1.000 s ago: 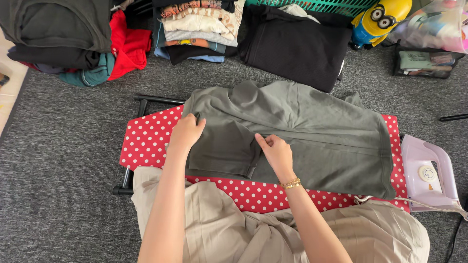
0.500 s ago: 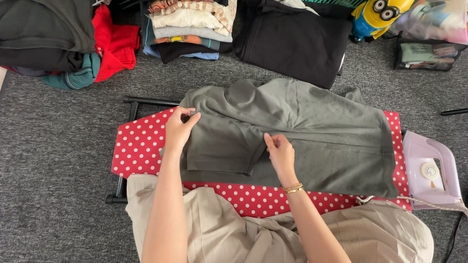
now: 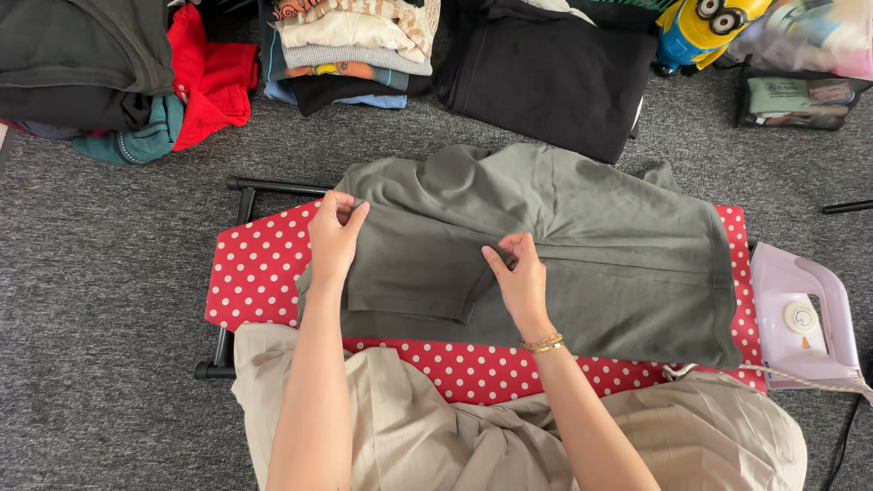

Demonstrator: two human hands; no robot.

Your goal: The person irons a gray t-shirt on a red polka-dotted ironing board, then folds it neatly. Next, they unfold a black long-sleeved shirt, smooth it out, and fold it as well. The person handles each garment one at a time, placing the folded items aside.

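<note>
An olive-green shirt (image 3: 582, 245) lies spread over a low ironing board with a red cover with white dots (image 3: 259, 273). One sleeve is folded over the body at the left. My left hand (image 3: 335, 232) pinches the shirt's left shoulder edge. My right hand (image 3: 518, 273), with gold bracelets at the wrist, pinches the fabric at the sleeve's inner end near the shirt's middle. Both hands rest on the cloth.
A pale lilac iron (image 3: 805, 318) sits at the board's right end with its cord trailing. Stacks of folded clothes (image 3: 350, 50), a dark pile (image 3: 82, 64), a black garment (image 3: 546, 77) and a yellow toy (image 3: 705, 32) lie beyond on grey carpet (image 3: 100, 300). My beige trousers (image 3: 436, 427) are below.
My left hand moved up to the shoulder edge and pinched it. My right hand shifted slightly up and closed on the fabric. The sleeve lies a little flatter.
</note>
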